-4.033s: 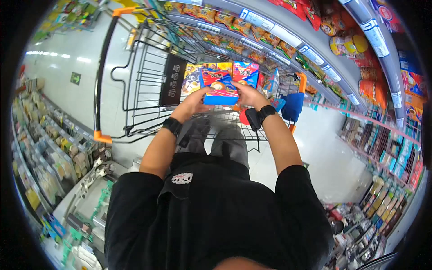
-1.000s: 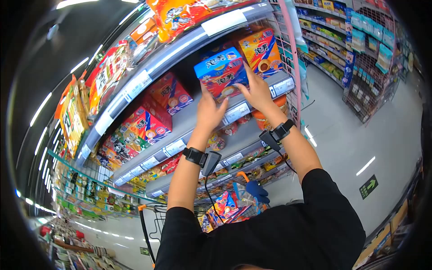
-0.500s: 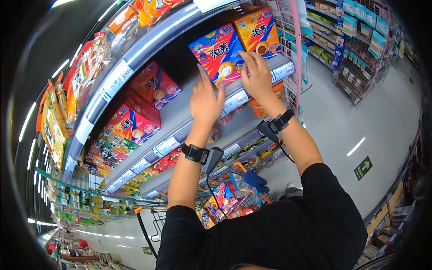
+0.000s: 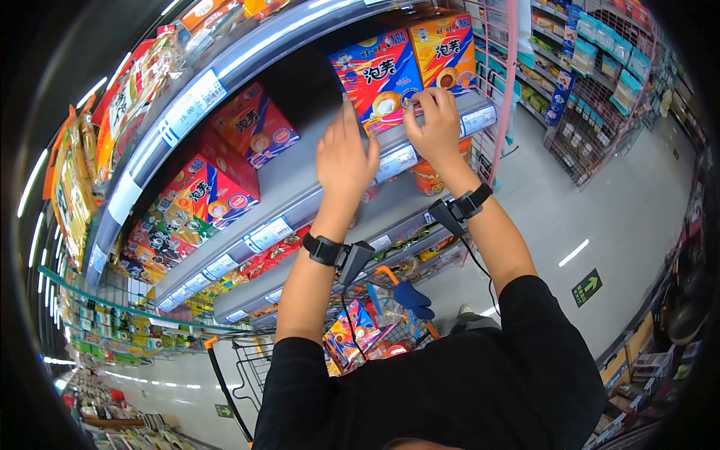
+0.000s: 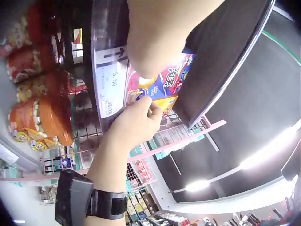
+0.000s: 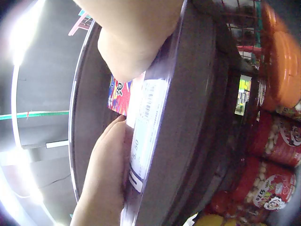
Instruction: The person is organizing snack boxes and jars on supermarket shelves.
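The red-and-blue box (image 4: pixel 377 73) stands on the shelf (image 4: pixel 291 171) just left of the orange box (image 4: pixel 445 51), the left hand (image 4: pixel 345 156) straight-fingered by its lower left edge and the right hand (image 4: pixel 435 129) curled, gripping nothing, at its lower front, likely to steady it in line.

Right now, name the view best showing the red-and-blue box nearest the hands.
Head view: nearly the whole front of the box shows. The left wrist catches a partly covered piece; the right wrist, a smaller one.
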Tool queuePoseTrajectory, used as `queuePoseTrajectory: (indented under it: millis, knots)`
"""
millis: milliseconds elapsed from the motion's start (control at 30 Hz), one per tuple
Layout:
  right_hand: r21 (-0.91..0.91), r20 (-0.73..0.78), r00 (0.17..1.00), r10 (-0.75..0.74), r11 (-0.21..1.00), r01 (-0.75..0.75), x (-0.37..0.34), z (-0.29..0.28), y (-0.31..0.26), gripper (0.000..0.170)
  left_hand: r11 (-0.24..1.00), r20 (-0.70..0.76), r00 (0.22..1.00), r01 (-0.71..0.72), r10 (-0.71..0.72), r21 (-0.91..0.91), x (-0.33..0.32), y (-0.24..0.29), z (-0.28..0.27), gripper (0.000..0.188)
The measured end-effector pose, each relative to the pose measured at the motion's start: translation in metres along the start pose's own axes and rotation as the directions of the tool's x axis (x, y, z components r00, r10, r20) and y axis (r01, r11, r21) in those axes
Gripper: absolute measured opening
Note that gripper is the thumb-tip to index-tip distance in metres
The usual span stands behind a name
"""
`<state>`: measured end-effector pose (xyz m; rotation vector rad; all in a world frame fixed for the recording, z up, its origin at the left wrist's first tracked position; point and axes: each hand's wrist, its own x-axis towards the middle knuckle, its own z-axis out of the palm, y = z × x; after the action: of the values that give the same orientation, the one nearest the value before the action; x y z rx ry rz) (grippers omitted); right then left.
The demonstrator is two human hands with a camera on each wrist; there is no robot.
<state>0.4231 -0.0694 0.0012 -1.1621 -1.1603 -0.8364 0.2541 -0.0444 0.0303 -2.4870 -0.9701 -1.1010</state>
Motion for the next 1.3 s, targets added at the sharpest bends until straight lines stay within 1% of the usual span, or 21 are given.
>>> queuePoseTrajectory:
  millis: [100,200,300,367,500,567,667,767,900,967,1000,1100,1167,1200,1233,1267,1300]
  knots:
    - [0.002,0.033,0.999,-0.018,1.0,0.018,-0.002,0.001,0.003,0.009,0.991,-0.092,0.995,-0.044,0.032,-0.129,-0.003,0.0,-0.002,0.067]
    - [0.001,0.05,0.999,-0.01,1.0,0.01,0.001,0.0,0.001,0.009,0.994,-0.09,0.991,-0.104,0.103,-0.008,-0.003,0.001,-0.003,0.058]
    - [-0.002,0.075,0.997,-0.018,1.0,0.019,0.001,0.0,0.003,0.009,0.994,-0.116,0.988,-0.105,0.103,-0.007,-0.004,0.001,0.001,0.047]
    - [0.001,0.079,0.997,-0.023,1.0,0.023,0.001,0.001,0.003,0.009,0.993,-0.104,0.988,-0.115,0.115,0.006,-0.004,0.0,0.001,0.042]
    - [-0.03,0.099,0.995,-0.025,0.999,0.028,0.0,0.002,0.002,0.01,0.993,-0.1,0.989,-0.104,0.108,0.048,-0.003,0.001,0.001,0.038]
    - [-0.04,0.12,0.993,-0.018,0.999,0.023,0.0,0.001,0.001,0.01,0.993,-0.092,0.989,-0.109,0.113,0.054,-0.003,0.002,-0.001,0.039]
    - [-0.049,0.182,0.982,0.046,0.998,-0.038,0.001,-0.003,-0.002,0.009,0.986,-0.084,0.986,-0.132,0.141,0.101,-0.003,0.002,0.0,0.04]
    - [-0.057,0.204,0.978,0.04,0.998,-0.029,0.001,-0.003,-0.002,0.009,0.981,-0.072,0.985,-0.144,0.155,0.133,-0.004,0.001,0.0,0.042]
    - [-0.056,0.192,0.981,0.017,0.998,-0.006,0.002,-0.003,-0.004,0.011,0.981,-0.058,0.986,-0.147,0.155,0.129,-0.005,0.002,-0.001,0.044]
    - [-0.066,0.167,0.986,-0.026,0.997,0.037,0.003,-0.002,-0.004,0.013,0.978,-0.057,0.985,-0.152,0.161,0.143,-0.005,0.002,-0.001,0.047]
    - [-0.063,0.167,0.986,-0.023,0.997,0.034,0.003,-0.002,-0.003,0.013,0.977,-0.058,0.985,-0.151,0.161,0.15,-0.004,0.001,-0.001,0.049]
    - [-0.062,0.165,0.986,-0.027,0.997,0.037,-0.002,-0.001,0.002,0.013,0.985,-0.082,0.985,-0.143,0.152,0.101,-0.004,0.001,-0.002,0.057]
    - [-0.048,0.18,0.981,-0.072,0.995,0.082,-0.005,-0.002,0.006,0.014,0.981,-0.183,0.964,-0.19,0.193,0.035,-0.004,0.0,-0.003,0.059]
    - [0.022,0.129,0.991,-0.041,0.999,0.039,-0.009,-0.002,0.011,0.015,0.98,-0.238,0.951,-0.199,0.197,0.017,-0.006,-0.004,-0.004,0.06]
    - [0.1,0.088,0.996,-0.003,0.995,-0.005,-0.012,0.0,0.013,0.017,0.97,-0.303,0.927,-0.241,0.221,-0.028,-0.008,-0.01,-0.003,0.06]
    - [0.113,0.113,0.993,-0.041,0.993,0.028,-0.008,-0.006,0.006,0.018,0.956,-0.367,0.898,-0.286,0.244,-0.064,-0.013,-0.014,-0.003,0.06]
    - [0.126,0.133,0.988,-0.082,0.99,0.065,-0.005,-0.016,-0.007,0.02,0.951,-0.402,0.883,-0.3,0.244,-0.081,-0.024,-0.013,-0.006,0.059]
